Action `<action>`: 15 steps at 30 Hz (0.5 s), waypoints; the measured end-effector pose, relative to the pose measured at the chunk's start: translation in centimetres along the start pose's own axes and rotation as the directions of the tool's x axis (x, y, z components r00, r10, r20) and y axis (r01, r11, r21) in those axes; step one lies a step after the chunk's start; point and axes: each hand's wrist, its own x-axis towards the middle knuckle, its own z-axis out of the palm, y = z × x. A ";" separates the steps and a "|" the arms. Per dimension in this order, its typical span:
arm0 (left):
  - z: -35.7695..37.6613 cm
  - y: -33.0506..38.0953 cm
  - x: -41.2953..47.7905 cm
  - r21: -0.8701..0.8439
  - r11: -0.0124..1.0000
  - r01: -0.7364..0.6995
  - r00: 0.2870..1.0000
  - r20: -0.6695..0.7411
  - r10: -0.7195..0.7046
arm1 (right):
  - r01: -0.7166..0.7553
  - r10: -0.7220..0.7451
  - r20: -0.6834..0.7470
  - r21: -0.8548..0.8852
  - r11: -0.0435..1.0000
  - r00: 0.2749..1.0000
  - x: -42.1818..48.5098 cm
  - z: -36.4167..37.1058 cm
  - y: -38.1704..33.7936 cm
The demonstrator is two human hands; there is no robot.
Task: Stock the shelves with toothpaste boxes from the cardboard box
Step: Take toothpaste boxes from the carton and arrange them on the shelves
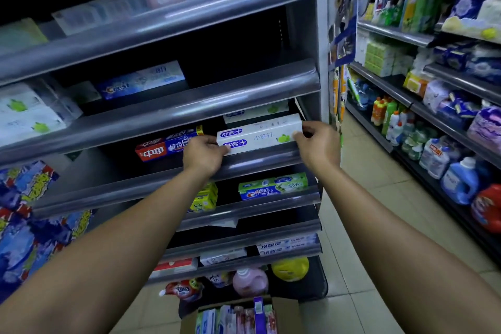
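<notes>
Two stacked white toothpaste boxes (260,135) with blue logos lie at the front of the middle shelf (260,160), near its right end. My left hand (206,153) grips their left end and my right hand (317,141) grips their right end. Behind them lies another white box (254,112). To the left on the same shelf is a red and blue toothpaste box (165,146). The open cardboard box (284,309) stands on the floor below, with several toothpaste boxes (235,318) standing upright inside it.
Blue Crest boxes (141,81) lie on the shelf above, a green Crest box (272,187) on the shelf below. Detergent bottles (249,280) stand on the bottom shelf. A tiled aisle (379,198) runs to the right, beside shelves of bottles and tissue packs (447,106).
</notes>
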 end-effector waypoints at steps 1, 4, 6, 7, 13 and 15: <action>0.2 -0.2 0.2 0.032 0.999 0.002 1.000 0.000 -0.002 | 0.000 0.001 0.009 -0.053 0.999 1.000 -0.2 0.0 0.0; 0.3 -0.6 0.6 0.067 0.998 -0.003 1.000 -0.004 0.003 | -0.019 0.022 0.031 -0.108 0.994 0.999 -0.4 0.1 -0.2; 0.1 -0.5 0.8 0.070 0.998 0.007 1.000 0.006 -0.008 | -0.044 0.049 0.038 -0.115 0.992 0.998 -0.5 0.1 -0.7; -0.1 -0.5 0.6 0.044 0.999 0.020 1.000 0.022 -0.021 | -0.050 0.054 0.030 -0.122 0.991 0.998 -0.7 0.2 -0.9; -2.8 -4.2 -5.0 0.055 0.965 -0.258 0.966 -0.002 0.258 | 0.270 -0.280 -0.172 -0.083 0.959 0.944 -6.5 1.2 -1.4; -3.5 -8.7 -7.5 0.066 0.958 -0.280 0.957 0.100 0.273 | 0.339 -0.346 -0.120 -0.073 0.938 0.931 -9.8 2.6 0.2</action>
